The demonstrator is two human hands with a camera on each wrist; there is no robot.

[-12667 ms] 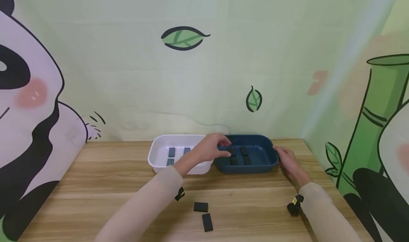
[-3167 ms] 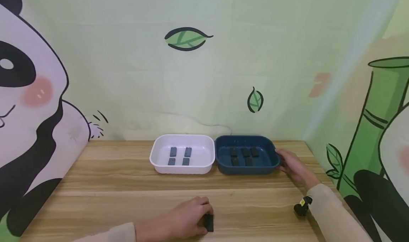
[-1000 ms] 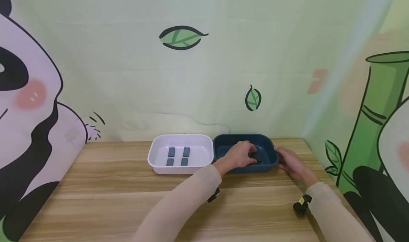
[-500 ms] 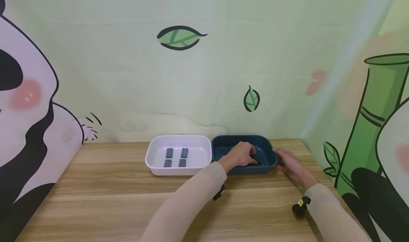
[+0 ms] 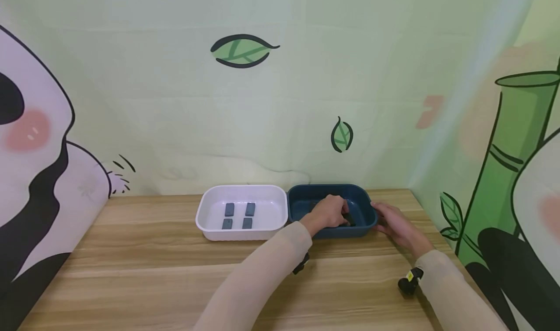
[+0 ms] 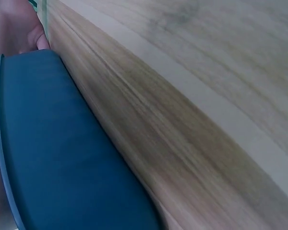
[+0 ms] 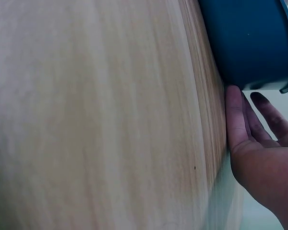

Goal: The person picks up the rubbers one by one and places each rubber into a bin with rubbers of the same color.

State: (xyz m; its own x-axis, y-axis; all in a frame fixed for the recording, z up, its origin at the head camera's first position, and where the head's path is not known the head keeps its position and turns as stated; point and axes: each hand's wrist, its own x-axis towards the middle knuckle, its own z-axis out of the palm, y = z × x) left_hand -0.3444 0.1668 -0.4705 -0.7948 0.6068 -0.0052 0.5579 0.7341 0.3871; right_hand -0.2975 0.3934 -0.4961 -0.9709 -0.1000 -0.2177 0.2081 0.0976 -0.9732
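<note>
In the head view my left hand (image 5: 329,211) reaches into the dark blue tray (image 5: 302,230). Its fingertips pinch a black rectangular tile (image 5: 350,219) low over the tray floor. My fingers and wrist hide most of the other dark tiles there. At the tray's right end my right hand (image 5: 395,224) touches the wall and rim with fairly straight fingers. The right wrist view shows this hand (image 7: 259,139) with one fingertip against the blue tray's (image 7: 254,43) lower corner. The left wrist view is filled mostly by the blue tray's (image 6: 62,143) outer wall.
A white tray (image 5: 267,214) stands against the blue one on its left, holding several grey-blue tiles (image 5: 229,209) in two rows. Both trays sit at the back of the wooden table (image 5: 153,272), near a printed cloth backdrop (image 5: 153,102).
Two black tiles lay on the front table earlier; none shows there now. My left hand carried one into the blue tray and has barely shifted since. My right hand stays at the tray's end.
</note>
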